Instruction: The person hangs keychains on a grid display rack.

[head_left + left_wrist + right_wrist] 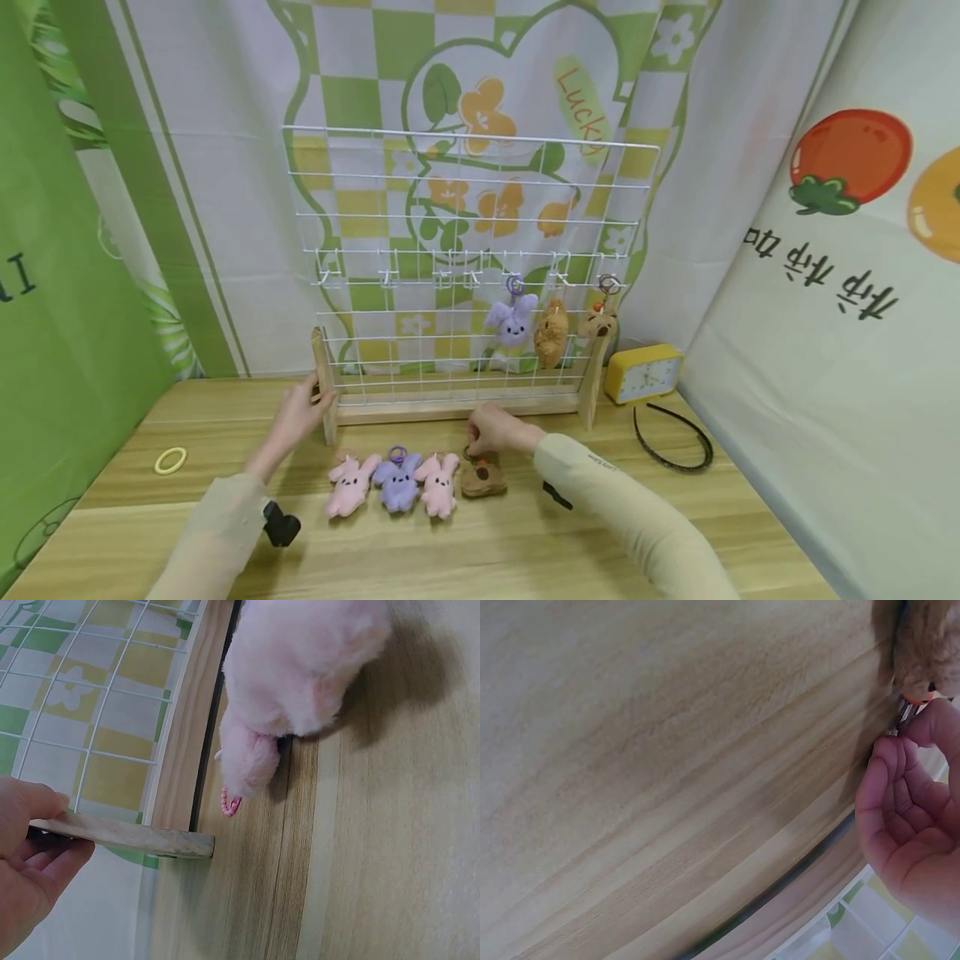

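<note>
My left hand (298, 412) grips the wooden side post (323, 367) of a white wire grid rack (450, 218); in the left wrist view, thumb and fingers lie on either side of the post (157, 838). With the right hand (498, 428), I pinch the metal ring end of a brown plush keychain (483, 481), whose body lies at the table. The right wrist view shows the fingertips (892, 742) at its clasp and the brown plush (928, 649) partly cut off. Left of it lie a pink bunny keychain (438, 490), a purple one (399, 485) and another pink one (348, 490).
From hooks at the grid's right hang a purple bunny keychain (513, 323), a tan plush (552, 335) and a brown bear keychain (598, 323). Several bare hooks (388, 277) line the left. A yellow clock (643, 374), black headband (708, 450) and yellow ring (171, 450) sit farther out.
</note>
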Action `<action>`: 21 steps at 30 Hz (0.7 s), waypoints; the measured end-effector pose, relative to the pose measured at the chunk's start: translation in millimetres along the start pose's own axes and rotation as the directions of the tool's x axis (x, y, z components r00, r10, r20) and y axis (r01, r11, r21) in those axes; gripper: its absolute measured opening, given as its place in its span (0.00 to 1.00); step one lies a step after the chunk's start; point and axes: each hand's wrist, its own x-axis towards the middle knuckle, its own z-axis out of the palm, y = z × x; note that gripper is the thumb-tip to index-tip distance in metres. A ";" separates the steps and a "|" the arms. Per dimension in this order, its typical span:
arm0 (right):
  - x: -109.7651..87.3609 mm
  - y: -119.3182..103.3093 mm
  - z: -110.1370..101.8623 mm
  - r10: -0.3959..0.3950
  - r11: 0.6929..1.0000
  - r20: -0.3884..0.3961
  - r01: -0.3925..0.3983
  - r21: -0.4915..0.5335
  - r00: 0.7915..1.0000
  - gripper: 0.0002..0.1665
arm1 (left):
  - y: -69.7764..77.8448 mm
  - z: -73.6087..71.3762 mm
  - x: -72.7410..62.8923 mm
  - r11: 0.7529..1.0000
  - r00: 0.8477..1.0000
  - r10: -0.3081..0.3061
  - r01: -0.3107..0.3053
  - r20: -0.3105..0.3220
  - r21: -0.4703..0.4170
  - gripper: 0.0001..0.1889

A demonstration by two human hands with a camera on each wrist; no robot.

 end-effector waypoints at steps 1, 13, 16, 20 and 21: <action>-0.4 0.5 -0.1 0.002 1.000 0.004 -0.002 0.002 1.000 0.14 | -0.2 0.1 0.0 1.000 1.000 0.000 0.000 0.000 0.000 0.25; -8.9 3.1 -9.6 0.046 0.994 -0.008 -0.045 0.101 0.999 0.07 | 0.2 0.5 -1.0 1.000 1.000 -0.001 0.001 0.004 -0.010 0.26; -13.7 2.0 -16.3 0.037 0.991 -0.004 -0.036 0.132 0.999 0.07 | 0.7 0.3 -1.0 1.000 1.000 0.002 -0.002 0.001 -0.013 0.25; -20.8 -2.4 -29.6 0.003 0.987 -0.010 -0.002 0.163 1.000 0.05 | 0.4 -0.3 -1.0 1.000 1.000 0.009 -0.009 -0.004 -0.027 0.25; -22.8 -4.1 -33.3 -0.007 0.987 -0.015 0.009 0.163 1.000 0.04 | 0.3 -0.4 -1.0 1.000 1.000 0.010 -0.010 -0.005 -0.030 0.25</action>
